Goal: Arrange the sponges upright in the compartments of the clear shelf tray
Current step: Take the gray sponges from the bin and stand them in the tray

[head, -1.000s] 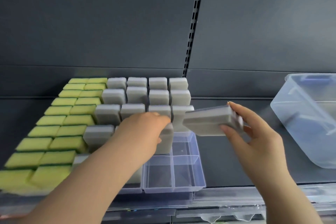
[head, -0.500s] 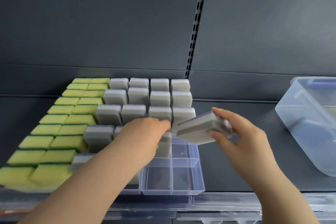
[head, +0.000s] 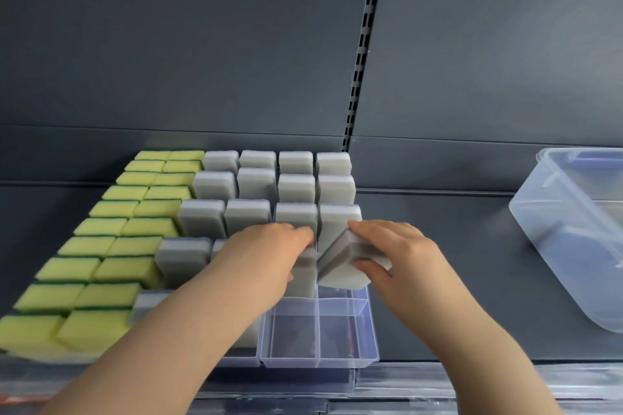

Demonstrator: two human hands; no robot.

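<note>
The clear shelf tray (head: pixel 371 352) lies on the dark shelf, with bare compartments at its front right. Grey sponges (head: pixel 296 187) stand upright in its rear rows, and yellow sponges (head: pixel 111 246) fill the columns to the left. My right hand (head: pixel 397 253) grips a grey sponge (head: pixel 344 263), tilted, with its lower edge over the right column just behind the bare compartments. My left hand (head: pixel 263 256) rests on the upright grey sponge (head: pixel 305 274) beside it, fingertips at its top edge.
A clear plastic bin (head: pixel 573 232) sits tilted on the shelf at the far right. A dark back panel with a slotted upright (head: pixel 362 44) rises behind the tray. Clear plastic rails (head: pixel 438 387) run along the shelf's front edge.
My right hand has brought the grey sponge left and down, from mid-air beside the tray to the right column. My left hand stays on its upright sponge.
</note>
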